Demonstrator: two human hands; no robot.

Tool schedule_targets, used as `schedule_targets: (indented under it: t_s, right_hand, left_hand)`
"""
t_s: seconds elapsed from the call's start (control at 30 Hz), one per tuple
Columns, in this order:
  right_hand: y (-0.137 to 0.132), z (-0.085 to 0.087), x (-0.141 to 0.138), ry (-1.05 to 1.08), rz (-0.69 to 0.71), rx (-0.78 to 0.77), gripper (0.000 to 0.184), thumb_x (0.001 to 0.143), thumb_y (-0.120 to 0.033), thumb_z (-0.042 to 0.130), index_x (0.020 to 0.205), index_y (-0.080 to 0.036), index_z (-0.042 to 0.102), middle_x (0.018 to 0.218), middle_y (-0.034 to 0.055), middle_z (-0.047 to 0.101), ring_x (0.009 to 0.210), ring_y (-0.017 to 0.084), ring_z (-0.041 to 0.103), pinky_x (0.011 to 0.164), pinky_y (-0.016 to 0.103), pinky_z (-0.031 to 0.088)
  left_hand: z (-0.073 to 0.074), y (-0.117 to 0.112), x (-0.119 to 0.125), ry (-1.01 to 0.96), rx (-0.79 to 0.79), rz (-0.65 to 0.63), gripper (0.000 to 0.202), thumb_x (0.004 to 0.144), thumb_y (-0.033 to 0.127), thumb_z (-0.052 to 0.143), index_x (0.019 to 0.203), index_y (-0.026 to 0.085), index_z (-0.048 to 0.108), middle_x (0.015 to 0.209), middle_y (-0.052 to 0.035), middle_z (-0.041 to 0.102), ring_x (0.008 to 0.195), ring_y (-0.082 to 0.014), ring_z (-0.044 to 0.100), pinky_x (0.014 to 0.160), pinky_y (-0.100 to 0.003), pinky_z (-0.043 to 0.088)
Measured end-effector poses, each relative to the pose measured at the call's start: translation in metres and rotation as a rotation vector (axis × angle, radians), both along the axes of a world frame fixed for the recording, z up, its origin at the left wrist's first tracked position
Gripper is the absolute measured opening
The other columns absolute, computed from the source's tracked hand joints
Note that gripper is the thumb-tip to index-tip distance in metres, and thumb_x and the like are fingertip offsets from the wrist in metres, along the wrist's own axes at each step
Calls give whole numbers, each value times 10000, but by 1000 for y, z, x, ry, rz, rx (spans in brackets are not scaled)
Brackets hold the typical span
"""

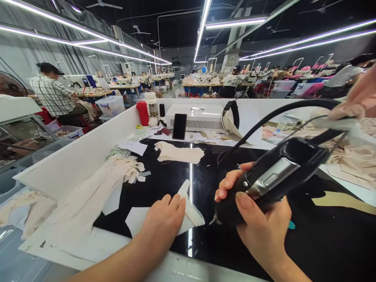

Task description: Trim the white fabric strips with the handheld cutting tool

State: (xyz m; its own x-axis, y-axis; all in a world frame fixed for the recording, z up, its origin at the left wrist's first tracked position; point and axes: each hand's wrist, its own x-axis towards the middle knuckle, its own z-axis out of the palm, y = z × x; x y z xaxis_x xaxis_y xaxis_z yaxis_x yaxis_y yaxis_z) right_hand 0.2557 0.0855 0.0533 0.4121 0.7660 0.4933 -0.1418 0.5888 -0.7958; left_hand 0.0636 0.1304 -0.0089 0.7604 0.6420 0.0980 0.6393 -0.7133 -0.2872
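Observation:
My left hand [164, 214] presses down with curled fingers on a folded cream fabric piece [194, 213], which lies partly over a white paper pattern piece [135, 219]. Wrapped round a black corded hand-held power tool [272, 172] is my right hand [264, 219]. The tool has a silver side plate and tilts down to the left. Its small metal tip sits close to the black tabletop [202, 239], a short way right of the fabric. What is under my left fingers is hidden.
Another hand [358, 102], blurred, is beside the tool's cord at upper right. Layered cream fabric [100, 199] lies left, and another fabric piece [179, 152] ahead. A phone [179, 126] leans on a white vented box [196, 115]. A yellowish piece [342, 200] lies right.

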Motion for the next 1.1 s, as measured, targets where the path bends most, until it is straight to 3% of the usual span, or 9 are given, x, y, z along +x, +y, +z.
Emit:
schedule_targets:
  t_s: [0.27,0.53,0.7,0.8,0.9,1.0,1.1]
  right_hand:
    - [7,-6,-5,30,22,48,375,884,-369,859,1164,-288,623,852,-25,694,654,148,668,605,295,606]
    - [10,-13,-8,19,44,45,372,897,-340,847,1184,-285,617,870,-29,695,662,149,674,604,303,589]
    - [8,-13,-10,10,55,45,375,902,-343,848,1190,-286,614,867,-29,693,665,145,670,597,294,587]
    - [7,-13,-11,23,60,28,377,901,-344,850,1187,-281,613,873,-25,686,669,143,671,608,297,600]
    - [5,-12,-11,27,62,21,387,901,-354,847,1192,-283,602,867,-23,675,653,147,664,559,286,587]
    - [3,-11,-11,17,67,21,394,902,-364,842,1196,-287,592,859,-21,667,641,151,658,531,279,574]
    - [3,-12,-11,3,51,13,407,898,-376,842,1202,-287,587,858,-21,661,649,154,655,567,298,590]
  left_hand:
    - [-6,-1,-2,-84,72,-12,193,1037,128,599,1219,146,657,1073,-70,693,794,-234,637,577,-358,504]
    - [-7,-4,-7,-105,105,-42,163,1015,116,593,1169,123,645,1017,-87,690,704,-232,617,526,-353,444]
    - [2,-11,-8,-167,134,-30,213,1011,85,555,1211,89,627,1013,-115,690,729,-254,627,557,-360,470]
    - [15,-18,-2,-286,83,-223,210,1027,23,471,1132,94,638,988,-99,676,847,-245,645,689,-355,537]
    - [20,-22,6,-371,-24,-466,213,1067,38,458,1012,121,646,910,-49,645,839,-195,628,757,-311,553]
    - [15,-20,12,-382,-68,-549,217,1086,53,464,995,117,651,895,-44,642,854,-179,633,795,-291,569]
    - [7,-14,11,-371,-115,-545,210,1090,53,456,1027,114,647,921,-57,660,907,-185,654,871,-299,583]
